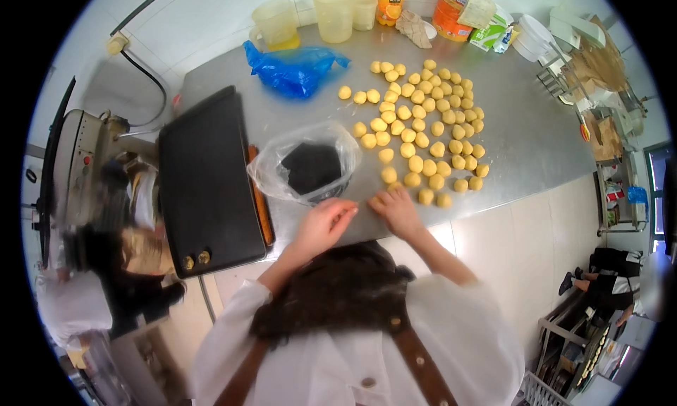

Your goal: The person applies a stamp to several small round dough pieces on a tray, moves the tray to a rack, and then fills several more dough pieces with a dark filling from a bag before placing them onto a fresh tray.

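My left hand (327, 223) is at the front of the steel table, fingers curled in and thumb against the fingertips; whether something small is inside cannot be seen. Just behind it stands an open clear plastic bag (270, 168) holding a black mass (313, 168). To the right, my right hand (398, 210) is low over the table with bent fingers on a yellow dough ball (376, 200), partly hidden by them. Another ball (394, 186) shows just behind the knuckles. Many more yellow dough balls (418, 125) lie spread in loose rows beyond that hand.
A black baking tray (209, 178) on the left bears two small speckled pieces (203, 257). Beside it lies a brown wooden stick (261, 194). A blue plastic bag (299, 72), plastic jugs (333, 14) and an orange drink bottle (390, 4) stand farther back. Other people are at both sides.
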Action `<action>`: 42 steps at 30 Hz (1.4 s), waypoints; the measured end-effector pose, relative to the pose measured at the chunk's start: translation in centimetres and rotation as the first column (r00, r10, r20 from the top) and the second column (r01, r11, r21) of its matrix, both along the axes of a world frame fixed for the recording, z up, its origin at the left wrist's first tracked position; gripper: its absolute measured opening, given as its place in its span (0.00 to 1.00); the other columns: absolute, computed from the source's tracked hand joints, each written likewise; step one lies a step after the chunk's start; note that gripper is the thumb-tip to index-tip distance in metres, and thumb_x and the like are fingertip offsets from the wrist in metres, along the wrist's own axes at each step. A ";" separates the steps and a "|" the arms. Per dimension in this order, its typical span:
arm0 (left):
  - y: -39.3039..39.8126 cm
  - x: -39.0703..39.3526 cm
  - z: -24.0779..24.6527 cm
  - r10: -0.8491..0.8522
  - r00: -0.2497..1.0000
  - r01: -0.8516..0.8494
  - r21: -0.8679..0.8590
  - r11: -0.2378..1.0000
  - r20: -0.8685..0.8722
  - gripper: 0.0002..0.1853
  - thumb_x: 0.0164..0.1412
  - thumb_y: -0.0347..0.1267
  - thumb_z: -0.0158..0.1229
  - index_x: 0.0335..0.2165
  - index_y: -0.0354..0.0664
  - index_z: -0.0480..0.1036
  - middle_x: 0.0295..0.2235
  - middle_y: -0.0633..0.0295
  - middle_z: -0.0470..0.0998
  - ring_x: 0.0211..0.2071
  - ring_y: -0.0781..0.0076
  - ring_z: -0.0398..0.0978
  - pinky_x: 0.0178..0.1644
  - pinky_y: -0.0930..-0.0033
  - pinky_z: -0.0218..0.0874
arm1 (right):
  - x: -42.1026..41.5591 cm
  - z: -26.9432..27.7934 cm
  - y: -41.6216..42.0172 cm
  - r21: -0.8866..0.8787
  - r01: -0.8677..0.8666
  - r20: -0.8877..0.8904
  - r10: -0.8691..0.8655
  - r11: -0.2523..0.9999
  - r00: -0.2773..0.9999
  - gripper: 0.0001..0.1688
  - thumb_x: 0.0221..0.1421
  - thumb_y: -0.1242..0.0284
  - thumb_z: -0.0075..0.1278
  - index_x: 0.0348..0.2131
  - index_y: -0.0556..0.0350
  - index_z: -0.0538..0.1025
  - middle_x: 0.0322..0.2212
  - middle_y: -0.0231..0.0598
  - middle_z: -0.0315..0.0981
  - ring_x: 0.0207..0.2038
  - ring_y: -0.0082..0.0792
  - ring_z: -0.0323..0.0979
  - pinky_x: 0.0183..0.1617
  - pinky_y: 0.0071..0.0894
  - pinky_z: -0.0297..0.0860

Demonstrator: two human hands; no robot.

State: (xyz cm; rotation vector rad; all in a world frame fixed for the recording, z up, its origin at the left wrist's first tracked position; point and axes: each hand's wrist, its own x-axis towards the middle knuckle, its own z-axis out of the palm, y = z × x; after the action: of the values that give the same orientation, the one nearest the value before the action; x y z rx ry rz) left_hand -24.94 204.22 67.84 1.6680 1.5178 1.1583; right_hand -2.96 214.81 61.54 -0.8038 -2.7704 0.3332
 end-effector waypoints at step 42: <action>8.0 -9.8 -6.1 0.164 0.671 -0.397 -0.164 0.903 -0.723 0.15 0.47 0.33 0.67 0.37 0.45 0.75 0.37 0.55 0.78 0.40 0.51 0.75 0.42 0.53 0.68 | -17.1 -0.5 7.7 -0.137 -0.033 0.020 0.036 0.990 0.999 0.21 0.40 0.71 0.66 0.36 0.55 0.75 0.38 0.44 0.74 0.45 0.50 0.71 0.45 0.47 0.70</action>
State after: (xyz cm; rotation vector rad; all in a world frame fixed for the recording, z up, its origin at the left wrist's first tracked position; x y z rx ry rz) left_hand -34.74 212.18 61.72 1.7709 2.3622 0.3430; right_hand -20.11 222.48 61.06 -0.7954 -2.8100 0.5283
